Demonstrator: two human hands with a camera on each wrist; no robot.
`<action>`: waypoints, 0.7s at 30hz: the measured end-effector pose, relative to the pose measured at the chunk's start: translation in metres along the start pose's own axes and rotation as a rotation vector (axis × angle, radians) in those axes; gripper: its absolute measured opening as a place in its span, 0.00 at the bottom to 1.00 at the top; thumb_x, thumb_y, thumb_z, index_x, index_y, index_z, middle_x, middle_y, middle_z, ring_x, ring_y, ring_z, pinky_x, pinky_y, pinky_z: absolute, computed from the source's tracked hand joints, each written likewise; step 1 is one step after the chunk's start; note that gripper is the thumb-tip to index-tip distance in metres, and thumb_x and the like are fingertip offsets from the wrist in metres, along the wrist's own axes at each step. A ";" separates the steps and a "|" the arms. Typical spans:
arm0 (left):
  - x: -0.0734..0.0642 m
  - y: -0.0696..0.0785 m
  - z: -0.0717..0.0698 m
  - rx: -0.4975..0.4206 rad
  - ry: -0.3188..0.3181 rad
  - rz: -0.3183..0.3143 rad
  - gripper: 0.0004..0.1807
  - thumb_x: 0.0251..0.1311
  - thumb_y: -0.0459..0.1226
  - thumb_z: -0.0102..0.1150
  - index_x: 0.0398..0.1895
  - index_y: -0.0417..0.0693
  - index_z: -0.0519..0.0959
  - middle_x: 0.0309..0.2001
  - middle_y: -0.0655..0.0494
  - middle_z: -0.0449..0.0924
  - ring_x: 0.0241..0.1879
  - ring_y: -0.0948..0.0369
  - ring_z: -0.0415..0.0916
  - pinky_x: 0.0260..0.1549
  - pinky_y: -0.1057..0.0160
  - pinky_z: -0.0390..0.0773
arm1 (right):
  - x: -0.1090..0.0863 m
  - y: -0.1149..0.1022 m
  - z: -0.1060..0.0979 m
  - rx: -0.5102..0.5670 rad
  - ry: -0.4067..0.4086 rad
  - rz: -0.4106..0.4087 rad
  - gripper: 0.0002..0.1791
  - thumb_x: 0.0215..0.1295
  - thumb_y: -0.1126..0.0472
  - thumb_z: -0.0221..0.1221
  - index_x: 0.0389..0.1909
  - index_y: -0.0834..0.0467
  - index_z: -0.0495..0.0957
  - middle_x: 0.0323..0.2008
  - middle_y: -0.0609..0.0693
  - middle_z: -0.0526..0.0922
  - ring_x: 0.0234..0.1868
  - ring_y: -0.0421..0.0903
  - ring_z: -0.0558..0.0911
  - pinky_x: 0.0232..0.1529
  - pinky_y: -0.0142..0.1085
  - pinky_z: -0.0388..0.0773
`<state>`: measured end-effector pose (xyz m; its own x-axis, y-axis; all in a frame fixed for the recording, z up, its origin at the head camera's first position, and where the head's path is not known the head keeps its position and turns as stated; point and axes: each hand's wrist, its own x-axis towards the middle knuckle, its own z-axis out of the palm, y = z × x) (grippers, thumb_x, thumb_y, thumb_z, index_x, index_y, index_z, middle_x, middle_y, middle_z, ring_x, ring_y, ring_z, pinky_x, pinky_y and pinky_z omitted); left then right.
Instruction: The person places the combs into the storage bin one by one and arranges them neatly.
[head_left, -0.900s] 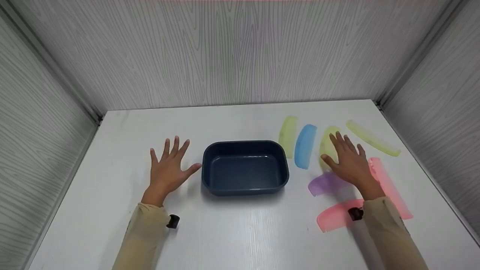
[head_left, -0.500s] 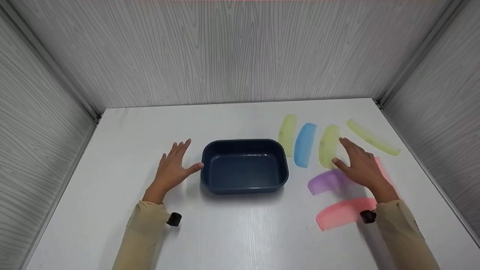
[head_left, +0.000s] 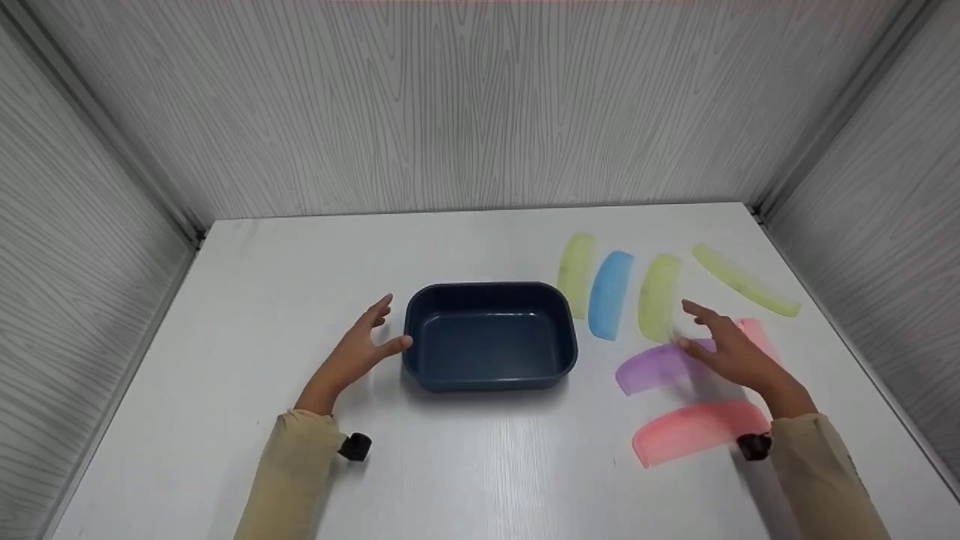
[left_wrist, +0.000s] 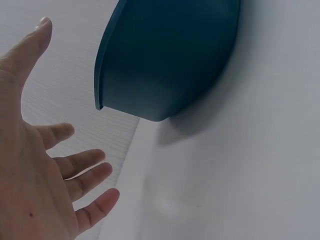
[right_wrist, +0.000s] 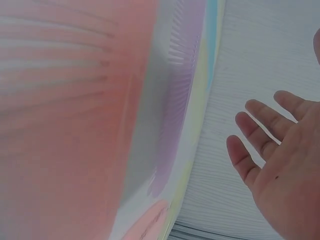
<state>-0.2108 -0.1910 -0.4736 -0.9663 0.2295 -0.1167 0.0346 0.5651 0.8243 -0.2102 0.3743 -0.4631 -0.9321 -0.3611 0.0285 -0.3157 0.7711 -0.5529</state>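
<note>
My left hand point(head_left: 361, 351) is held beside the left end of a dark blue basin point(head_left: 491, 382), its thumb tip right at the rim in the head view. In the left wrist view its fingers are spread and nothing lies in the palm, with the basin's outer wall point(left_wrist: 165, 60) past them. My right hand point(head_left: 735, 356) hovers over the purple comb point(head_left: 652, 367), fingers loosely bent and holding nothing. A pink comb point(head_left: 690, 431) lies nearer me, partly behind the wrist camera. Another pink comb point(head_left: 759, 334) is mostly hidden by the right hand and forearm.
Behind the right hand lie a yellow-green comb point(head_left: 658, 300), a blue comb point(head_left: 610, 296) and a second yellow-green comb point(head_left: 576, 274) close to the basin. A slim yellow-green comb point(head_left: 742, 281) slants at the far right. Grey wood-grain panels point(head_left: 480, 105) enclose the white table point(head_left: 480, 480).
Both hands have turned from palm down with fingers spread to more sideways, fingers bending. My right hand has shifted right and towards me. The basin and combs stay put.
</note>
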 end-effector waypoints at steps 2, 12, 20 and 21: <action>0.000 -0.002 0.001 -0.028 -0.011 -0.010 0.52 0.57 0.57 0.62 0.78 0.54 0.45 0.75 0.43 0.51 0.74 0.45 0.52 0.67 0.40 0.56 | 0.000 0.002 0.001 0.012 -0.003 -0.010 0.38 0.70 0.53 0.56 0.73 0.64 0.53 0.69 0.66 0.61 0.63 0.67 0.65 0.56 0.65 0.63; 0.001 -0.004 0.006 -0.085 -0.071 -0.015 0.52 0.55 0.56 0.65 0.77 0.52 0.47 0.73 0.43 0.56 0.72 0.46 0.57 0.65 0.41 0.62 | -0.001 0.012 0.006 0.026 -0.036 0.020 0.38 0.63 0.50 0.62 0.70 0.61 0.60 0.66 0.63 0.65 0.61 0.66 0.67 0.55 0.64 0.65; 0.001 -0.008 0.010 -0.080 -0.073 -0.012 0.49 0.55 0.53 0.65 0.76 0.53 0.51 0.71 0.44 0.61 0.70 0.46 0.59 0.65 0.41 0.61 | -0.001 0.017 0.011 -0.007 -0.030 -0.020 0.36 0.56 0.49 0.68 0.62 0.61 0.69 0.61 0.60 0.73 0.58 0.62 0.70 0.55 0.58 0.67; 0.000 -0.008 0.010 -0.082 -0.074 -0.012 0.49 0.55 0.53 0.66 0.76 0.53 0.51 0.71 0.43 0.61 0.70 0.46 0.60 0.65 0.41 0.61 | -0.001 0.018 0.012 -0.012 -0.028 -0.028 0.35 0.56 0.49 0.68 0.61 0.60 0.69 0.60 0.59 0.73 0.58 0.61 0.70 0.54 0.58 0.67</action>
<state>-0.2090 -0.1876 -0.4861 -0.9451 0.2823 -0.1647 -0.0008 0.5021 0.8648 -0.2130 0.3826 -0.4828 -0.9177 -0.3967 0.0206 -0.3438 0.7670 -0.5418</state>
